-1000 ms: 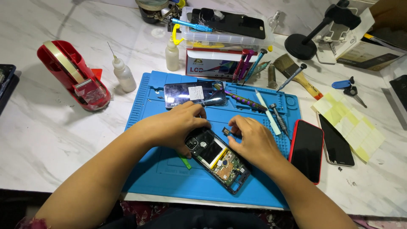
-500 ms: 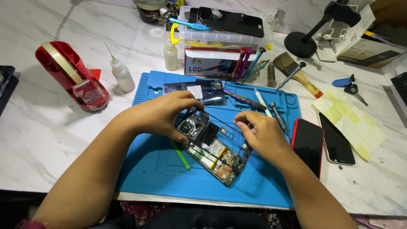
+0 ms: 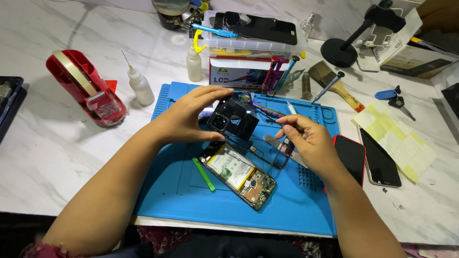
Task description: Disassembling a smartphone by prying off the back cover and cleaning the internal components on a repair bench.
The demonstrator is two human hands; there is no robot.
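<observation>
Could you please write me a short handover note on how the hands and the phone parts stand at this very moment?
Left hand: holds the black back cover by its camera end, tilted up off the phone.
Right hand: pinches the cover's lower edge near the metal pry tool.
Opened phone: lies on the blue mat, battery and circuit board exposed. A green pry stick lies beside it on the mat.
Done: the cover is lifted clear of the phone.
Left: the cover is not yet put down; both hands are on it.
</observation>
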